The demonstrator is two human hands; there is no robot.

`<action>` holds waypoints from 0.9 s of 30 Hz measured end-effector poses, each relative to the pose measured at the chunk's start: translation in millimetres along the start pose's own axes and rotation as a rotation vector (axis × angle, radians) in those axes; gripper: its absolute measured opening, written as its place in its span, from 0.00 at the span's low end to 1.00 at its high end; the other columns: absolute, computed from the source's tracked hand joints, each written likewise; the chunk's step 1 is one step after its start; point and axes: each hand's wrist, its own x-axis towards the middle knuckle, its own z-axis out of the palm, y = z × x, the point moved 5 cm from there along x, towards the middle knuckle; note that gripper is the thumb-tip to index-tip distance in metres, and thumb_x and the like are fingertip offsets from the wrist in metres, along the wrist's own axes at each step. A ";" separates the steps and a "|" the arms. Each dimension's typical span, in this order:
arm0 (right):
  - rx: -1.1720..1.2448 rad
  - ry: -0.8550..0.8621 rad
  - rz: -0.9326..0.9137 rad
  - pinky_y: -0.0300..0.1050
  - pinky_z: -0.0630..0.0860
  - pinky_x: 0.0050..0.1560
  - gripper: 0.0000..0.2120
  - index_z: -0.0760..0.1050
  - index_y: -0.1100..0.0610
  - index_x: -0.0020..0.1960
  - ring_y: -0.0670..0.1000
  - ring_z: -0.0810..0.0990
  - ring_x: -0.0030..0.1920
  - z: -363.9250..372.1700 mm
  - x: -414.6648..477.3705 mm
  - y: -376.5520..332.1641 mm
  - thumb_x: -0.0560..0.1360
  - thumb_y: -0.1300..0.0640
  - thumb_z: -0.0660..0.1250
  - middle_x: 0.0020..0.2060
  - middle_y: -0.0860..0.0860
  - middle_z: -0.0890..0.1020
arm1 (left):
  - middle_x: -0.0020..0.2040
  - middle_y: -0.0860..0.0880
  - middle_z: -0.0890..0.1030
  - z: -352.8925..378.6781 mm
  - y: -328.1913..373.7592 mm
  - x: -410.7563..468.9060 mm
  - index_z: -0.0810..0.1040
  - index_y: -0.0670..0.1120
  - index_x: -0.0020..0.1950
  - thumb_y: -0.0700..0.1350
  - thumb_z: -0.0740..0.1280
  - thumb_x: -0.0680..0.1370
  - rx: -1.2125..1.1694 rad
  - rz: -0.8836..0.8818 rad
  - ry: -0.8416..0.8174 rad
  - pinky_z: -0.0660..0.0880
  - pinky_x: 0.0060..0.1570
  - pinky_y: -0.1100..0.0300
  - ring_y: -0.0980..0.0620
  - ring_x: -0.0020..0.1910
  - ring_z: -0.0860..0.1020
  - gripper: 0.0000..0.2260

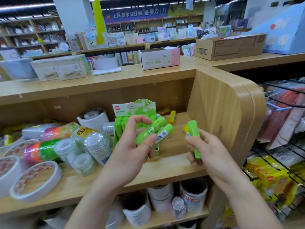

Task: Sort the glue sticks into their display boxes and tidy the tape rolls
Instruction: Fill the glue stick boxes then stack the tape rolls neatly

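glue-stick sorting is under way — the left hand grips two green glue sticks, the right hand another, above the green display box — next, slotting them in upright.

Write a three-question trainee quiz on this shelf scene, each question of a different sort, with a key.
1. True or false: the right hand is empty.
2. Multiple choice: the loose glue sticks lying at the back of the shelf, right of the green display box, are A) red, B) yellow, C) blue.
3. Fill in: the left hand grips ___ green glue sticks.

Key
1. False: it grips a green glue stick.
2. B.
3. Two.
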 end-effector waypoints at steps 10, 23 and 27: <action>-0.087 -0.163 -0.183 0.39 0.71 0.33 0.03 0.74 0.61 0.49 0.49 0.77 0.32 40.7 4.9 -6.4 0.76 0.67 0.65 0.35 0.49 0.82 | 0.26 0.53 0.74 -36.4 -3.6 -21.4 0.80 0.51 0.49 0.52 0.69 0.70 0.187 0.032 0.092 0.68 0.30 0.65 0.55 0.27 0.70 0.10; -0.802 -0.178 -0.442 0.51 0.74 0.48 0.09 0.70 0.48 0.52 0.51 0.78 0.45 49.0 16.6 14.2 0.75 0.59 0.66 0.44 0.47 0.81 | 0.28 0.59 0.74 -50.5 -20.8 -20.1 0.77 0.51 0.48 0.54 0.63 0.72 0.215 -0.038 0.159 0.72 0.31 0.62 0.59 0.27 0.70 0.10; -0.585 -0.132 -0.363 0.46 0.77 0.47 0.09 0.77 0.47 0.51 0.42 0.80 0.42 38.7 18.0 14.4 0.77 0.60 0.66 0.42 0.43 0.83 | 0.28 0.60 0.70 -49.9 -28.6 -16.1 0.75 0.54 0.52 0.51 0.60 0.78 0.222 -0.041 0.126 0.69 0.34 0.59 0.60 0.29 0.67 0.06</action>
